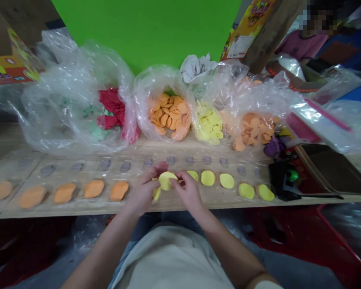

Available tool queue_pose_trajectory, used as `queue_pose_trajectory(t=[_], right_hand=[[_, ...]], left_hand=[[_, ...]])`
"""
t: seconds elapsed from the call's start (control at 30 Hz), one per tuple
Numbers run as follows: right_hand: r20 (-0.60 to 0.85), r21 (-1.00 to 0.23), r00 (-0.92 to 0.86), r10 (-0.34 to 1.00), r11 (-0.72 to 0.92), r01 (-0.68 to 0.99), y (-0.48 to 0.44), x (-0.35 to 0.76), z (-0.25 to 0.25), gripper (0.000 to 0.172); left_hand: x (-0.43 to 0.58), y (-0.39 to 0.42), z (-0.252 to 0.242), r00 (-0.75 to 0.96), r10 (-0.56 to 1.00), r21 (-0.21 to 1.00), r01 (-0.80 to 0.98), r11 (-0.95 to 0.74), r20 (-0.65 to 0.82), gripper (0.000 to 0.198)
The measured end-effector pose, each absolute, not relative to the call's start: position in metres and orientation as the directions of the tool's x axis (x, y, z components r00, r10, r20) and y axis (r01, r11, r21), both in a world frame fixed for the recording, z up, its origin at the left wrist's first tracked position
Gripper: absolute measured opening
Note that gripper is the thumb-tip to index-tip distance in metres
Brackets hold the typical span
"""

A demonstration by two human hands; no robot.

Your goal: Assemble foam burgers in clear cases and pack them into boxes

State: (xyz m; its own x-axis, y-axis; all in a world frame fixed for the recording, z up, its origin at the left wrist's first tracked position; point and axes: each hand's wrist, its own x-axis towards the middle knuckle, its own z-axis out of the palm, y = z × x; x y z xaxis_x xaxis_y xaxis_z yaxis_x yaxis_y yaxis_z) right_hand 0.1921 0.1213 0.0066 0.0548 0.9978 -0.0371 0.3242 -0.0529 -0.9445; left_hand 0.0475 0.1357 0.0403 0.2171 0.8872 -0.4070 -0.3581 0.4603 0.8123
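Over the middle of the bench, a thin yellow round piece [166,181] is held up between both hands. My right hand [189,192] pinches its right edge between thumb and fingers. My left hand [143,192] is closed at its left side, with another yellow piece [157,194] showing below the fingers. To the right, several yellow rounds [208,178] lie in a row, some with an orange edge showing beneath. Left of my hands runs a row of orange rounds [119,190]. Clear plastic trays [105,164] with small greyish pieces lie behind these rows.
Behind stand clear bags of orange rounds [170,114], yellow rounds [210,124], peach rounds [255,128] and red pieces [112,108]. A dark tray [333,168] and a black object [284,180] are at right. Red stools [319,241] stand below the bench edge. Another person [303,50] is at upper right.
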Motion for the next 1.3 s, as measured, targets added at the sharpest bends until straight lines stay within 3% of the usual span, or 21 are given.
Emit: queue_pose_trajectory(t=[0.17, 0.3, 0.4, 0.5, 0.57, 0.73, 0.9, 1.03, 1.17, 1.23, 1.3], right_hand=[[0.054, -0.85, 0.06, 0.997, 0.014, 0.527, 0.129, 0.207, 0.008, 0.017], [0.005, -0.794, -0.17, 0.985, 0.107, 0.599, 0.136, 0.205, 0.001, 0.016], [0.098, -0.623, -0.226, 0.969, 0.237, 0.746, 0.139, 0.198, -0.008, 0.015], [0.214, -0.478, -0.194, 0.957, 0.276, 0.834, 0.134, 0.204, -0.01, 0.019], [0.281, -0.424, -0.104, 0.954, 0.221, 0.879, 0.127, 0.219, -0.008, 0.021], [0.267, -0.216, -0.005, 0.964, 0.065, 0.974, 0.104, 0.252, -0.01, 0.026], [0.201, -0.121, -0.034, 0.979, 0.059, 0.991, 0.093, 0.252, -0.023, 0.036], [0.248, -0.174, -0.042, 0.968, 0.087, 0.981, 0.097, 0.247, -0.016, 0.03], [0.278, -0.232, -0.09, 0.956, 0.158, 0.96, 0.116, 0.225, -0.008, 0.031], [0.252, -0.247, -0.139, 0.958, 0.202, 0.948, 0.126, 0.208, -0.009, 0.03], [0.246, -0.264, -0.181, 0.952, 0.245, 0.933, 0.132, 0.194, -0.012, 0.022]], left_hand=[[0.006, 0.133, 0.042, 0.176, 0.848, 0.853, -0.072, 0.517, -0.499, 0.044], [-0.004, 0.131, 0.035, 0.105, 0.905, 0.896, 0.228, 0.381, -0.411, 0.045], [0.005, 0.125, 0.028, 0.198, 0.937, 0.87, 0.463, 0.168, -0.286, 0.049], [0.021, 0.115, 0.026, 0.384, 0.918, 0.748, 0.637, -0.187, -0.098, 0.061], [0.033, 0.109, 0.026, 0.469, 0.879, 0.608, 0.723, -0.328, -0.085, 0.071], [0.054, 0.111, 0.023, 0.526, 0.826, 0.293, 0.837, -0.462, -0.2, 0.075], [0.057, 0.12, 0.021, 0.456, 0.867, 0.167, 0.888, -0.428, -0.199, 0.06], [0.05, 0.124, 0.026, 0.369, 0.917, 0.28, 0.906, -0.318, -0.153, 0.056], [0.04, 0.126, 0.031, 0.251, 0.966, 0.614, 0.772, -0.166, -0.054, 0.052], [0.033, 0.127, 0.033, 0.148, 0.987, 0.854, 0.52, -0.022, -0.064, 0.047], [0.023, 0.129, 0.034, 0.034, 0.975, 0.973, 0.075, 0.216, -0.219, 0.041]])
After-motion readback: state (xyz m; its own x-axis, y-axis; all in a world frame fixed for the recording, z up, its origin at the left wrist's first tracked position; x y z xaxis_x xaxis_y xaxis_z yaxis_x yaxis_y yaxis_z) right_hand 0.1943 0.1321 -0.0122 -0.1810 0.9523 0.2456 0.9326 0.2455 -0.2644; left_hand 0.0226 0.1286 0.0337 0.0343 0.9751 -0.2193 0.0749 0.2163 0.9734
